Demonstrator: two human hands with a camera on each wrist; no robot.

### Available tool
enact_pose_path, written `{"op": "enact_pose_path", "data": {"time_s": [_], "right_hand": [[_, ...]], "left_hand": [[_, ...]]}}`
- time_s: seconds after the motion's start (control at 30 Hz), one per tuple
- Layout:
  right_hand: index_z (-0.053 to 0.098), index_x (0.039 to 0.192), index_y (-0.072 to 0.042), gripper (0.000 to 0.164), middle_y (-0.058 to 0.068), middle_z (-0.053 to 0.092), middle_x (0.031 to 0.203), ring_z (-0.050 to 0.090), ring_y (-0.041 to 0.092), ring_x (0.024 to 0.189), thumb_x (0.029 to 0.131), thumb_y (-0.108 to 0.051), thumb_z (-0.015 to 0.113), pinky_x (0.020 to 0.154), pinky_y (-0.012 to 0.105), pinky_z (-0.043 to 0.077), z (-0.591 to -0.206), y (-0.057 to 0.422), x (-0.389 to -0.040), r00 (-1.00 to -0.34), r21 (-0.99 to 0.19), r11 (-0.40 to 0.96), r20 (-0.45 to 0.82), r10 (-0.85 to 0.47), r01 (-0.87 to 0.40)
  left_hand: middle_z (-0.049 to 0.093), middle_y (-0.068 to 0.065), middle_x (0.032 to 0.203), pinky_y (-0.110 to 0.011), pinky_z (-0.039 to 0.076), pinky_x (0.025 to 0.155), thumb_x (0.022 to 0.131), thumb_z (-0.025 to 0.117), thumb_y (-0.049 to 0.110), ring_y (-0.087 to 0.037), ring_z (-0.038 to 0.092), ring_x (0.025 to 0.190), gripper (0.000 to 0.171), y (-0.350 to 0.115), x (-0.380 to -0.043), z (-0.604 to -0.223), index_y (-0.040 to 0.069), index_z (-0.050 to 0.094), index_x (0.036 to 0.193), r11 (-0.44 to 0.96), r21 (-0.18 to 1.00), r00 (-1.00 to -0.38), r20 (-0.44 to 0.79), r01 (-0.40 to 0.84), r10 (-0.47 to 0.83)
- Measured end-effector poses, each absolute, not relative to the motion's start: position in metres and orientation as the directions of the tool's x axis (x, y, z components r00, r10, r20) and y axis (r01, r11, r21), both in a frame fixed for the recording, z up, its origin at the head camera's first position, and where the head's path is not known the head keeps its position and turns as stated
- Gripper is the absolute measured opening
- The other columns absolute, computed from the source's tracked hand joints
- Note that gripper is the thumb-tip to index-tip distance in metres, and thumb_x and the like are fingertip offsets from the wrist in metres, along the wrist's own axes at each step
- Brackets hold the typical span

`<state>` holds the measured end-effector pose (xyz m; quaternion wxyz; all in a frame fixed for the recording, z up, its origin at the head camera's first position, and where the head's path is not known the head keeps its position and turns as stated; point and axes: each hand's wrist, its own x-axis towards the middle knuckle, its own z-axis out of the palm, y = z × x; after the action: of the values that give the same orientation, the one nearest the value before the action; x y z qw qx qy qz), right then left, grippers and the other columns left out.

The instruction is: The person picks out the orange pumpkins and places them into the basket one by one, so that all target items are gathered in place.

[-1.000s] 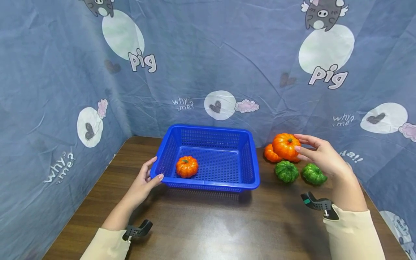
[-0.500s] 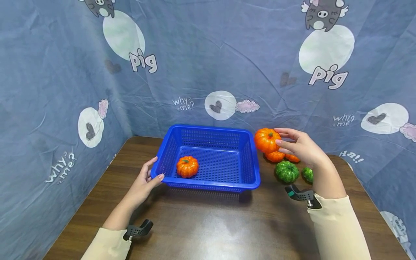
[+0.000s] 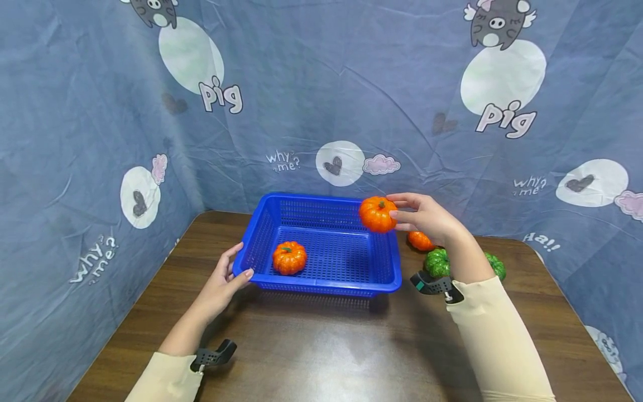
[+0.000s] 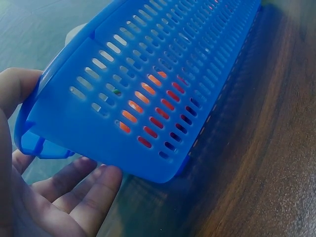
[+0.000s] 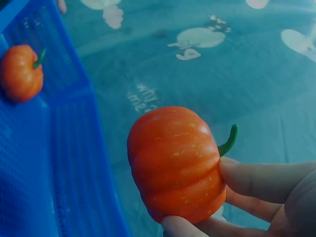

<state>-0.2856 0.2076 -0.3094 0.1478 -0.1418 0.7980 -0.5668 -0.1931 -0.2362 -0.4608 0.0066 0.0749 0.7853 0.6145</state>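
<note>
My right hand [image 3: 426, 219] pinches a small orange pumpkin [image 3: 378, 214] between thumb and fingers, up over the right rim of the blue plastic basket [image 3: 321, 287]. The right wrist view shows this orange pumpkin [image 5: 175, 165] with its green stem beside the thumb. Inside the basket, near its left front corner, sits another orange pumpkin [image 3: 289, 258]. My left hand [image 3: 220, 283] grips the basket's left front corner, thumb on the rim. In the left wrist view, the fingers [image 4: 101, 195] curl beneath the rim of the slotted basket wall [image 4: 143, 170].
Right of the basket, an orange pumpkin [image 3: 421, 241], a green pumpkin [image 3: 437, 262] and another green pumpkin [image 3: 496, 265] lie on the brown wooden table [image 3: 311, 346], partly covered by my right hand and forearm. A blue printed cloth [image 3: 281, 84] hangs behind and at both sides.
My right hand has carried the orange pumpkin leftward from the group at the right to over the basket's right rim. The left hand and basket have stayed in place.
</note>
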Motion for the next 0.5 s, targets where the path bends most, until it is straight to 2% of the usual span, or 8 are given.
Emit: {"op": "enact_pose_path", "data": {"time_s": [0.1,0.5], "right_hand": [[0.041,0.148,0.005,0.05,0.027,0.04,0.148,0.054,0.039,0.124,0.101,-0.002,0.056,0.098,0.045,0.05,-0.312,0.198,-0.292,-0.909,-0.948,0.315,-0.101,-0.404,-0.035],[0.043,0.146,0.005,0.048,0.028,0.043,0.145,0.053,0.042,0.125,0.1,0.001,0.056,0.097,0.046,0.051,-0.336,0.163,-0.31,-0.903,-0.964,0.264,-0.124,-0.412,0.012]], "left_hand": [[0.041,-0.031,0.145,-0.035,0.053,0.095,0.102,0.059,0.02,-0.044,0.053,0.123,0.072,-0.236,-0.193,-0.46,0.015,0.015,0.159,0.239,0.965,-0.989,0.083,0.112,0.126],[0.041,-0.032,0.145,-0.036,0.053,0.095,0.102,0.06,0.02,-0.045,0.053,0.123,0.072,-0.236,-0.193,-0.46,0.014,0.016,0.158,0.231,0.966,-0.989,0.087,0.114,0.121]]}}
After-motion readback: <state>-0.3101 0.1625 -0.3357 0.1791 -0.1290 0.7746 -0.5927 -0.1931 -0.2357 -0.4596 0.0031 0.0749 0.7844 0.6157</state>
